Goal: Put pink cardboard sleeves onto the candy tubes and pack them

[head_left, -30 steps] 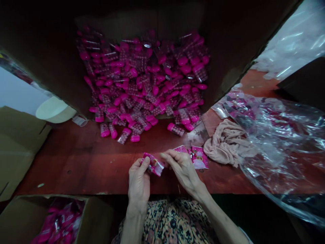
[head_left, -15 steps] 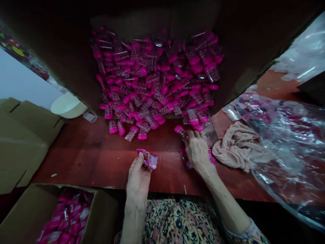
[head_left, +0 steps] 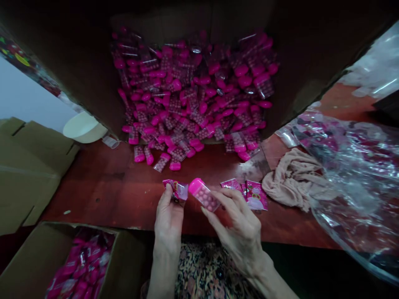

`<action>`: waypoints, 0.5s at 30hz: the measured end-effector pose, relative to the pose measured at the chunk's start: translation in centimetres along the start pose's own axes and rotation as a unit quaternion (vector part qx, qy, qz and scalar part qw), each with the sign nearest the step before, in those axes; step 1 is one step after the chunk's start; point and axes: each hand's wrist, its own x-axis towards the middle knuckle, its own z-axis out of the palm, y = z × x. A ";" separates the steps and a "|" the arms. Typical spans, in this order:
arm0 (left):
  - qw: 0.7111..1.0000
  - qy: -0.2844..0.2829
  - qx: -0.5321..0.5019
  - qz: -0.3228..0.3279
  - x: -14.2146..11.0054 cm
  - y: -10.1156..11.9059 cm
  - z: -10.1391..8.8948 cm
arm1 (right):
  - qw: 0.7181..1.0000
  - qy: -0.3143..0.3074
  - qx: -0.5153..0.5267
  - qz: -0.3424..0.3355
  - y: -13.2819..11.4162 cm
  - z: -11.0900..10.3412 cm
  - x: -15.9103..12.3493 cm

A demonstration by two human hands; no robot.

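Right hand (head_left: 240, 232) back from the heap, now narrow, fingertips pinching a clear pink-capped tube of round pink pieces (head_left: 203, 194) above the red-brown wooden counter (head_left: 93, 182). Left hand (head_left: 170, 220) grips a crumpled pink foil sachet (head_left: 176, 189) just beside the tube. Flat printed pink sachets (head_left: 255, 195) lie right; heap of matching tubes (head_left: 193, 91), upper centre.

Below the table (head_left: 93, 187), the person wears a black-and-tan floral garment (head_left: 215, 268); the left hand (head_left: 168, 220) and right hand (head_left: 240, 232) are bare.
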 end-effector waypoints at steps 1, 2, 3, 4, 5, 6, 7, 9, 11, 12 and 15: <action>1.000 -0.006 0.001 0.002 -0.1 -0.1 0.0 | 1.000 -0.001 0.001 -0.007 0.0 0.2 -0.1; 1.000 -0.012 0.002 0.006 -0.2 -0.2 -0.1 | 1.000 -0.007 0.003 -0.009 0.0 0.4 -0.2; 1.000 -0.018 0.003 0.010 -0.3 -0.4 -0.1 | 1.000 -0.014 0.004 -0.008 0.0 0.6 -0.2; 1.000 -0.022 0.004 0.016 -0.3 -0.5 -0.1 | 1.000 -0.020 0.006 -0.007 0.0 0.7 -0.3; 0.999 -0.025 0.004 0.023 -0.3 -0.6 -0.2 | 1.000 -0.023 0.009 -0.005 0.0 0.7 -0.4; 0.999 -0.027 0.005 0.030 -0.3 -0.7 -0.3 | 1.000 -0.025 0.014 -0.004 0.0 0.7 -0.5; 0.999 -0.029 0.007 0.039 -0.2 -0.7 -0.3 | 0.999 -0.028 0.021 0.000 0.0 0.7 -0.6; 0.998 -0.035 0.012 0.053 0.0 -0.9 -0.6 | 0.999 -0.035 0.038 0.017 0.0 0.6 -0.8; 0.997 -0.043 0.019 0.062 0.2 -1.0 -0.8 | 0.998 -0.035 0.047 0.032 0.1 0.6 -0.9; 0.997 -0.048 0.024 0.064 0.3 -1.1 -0.8 | 0.998 -0.030 0.046 0.036 0.2 0.6 -0.9; 0.995 -0.071 0.044 0.055 0.0 -1.5 -0.8 | 0.999 -0.010 0.031 0.031 0.2 0.8 -1.0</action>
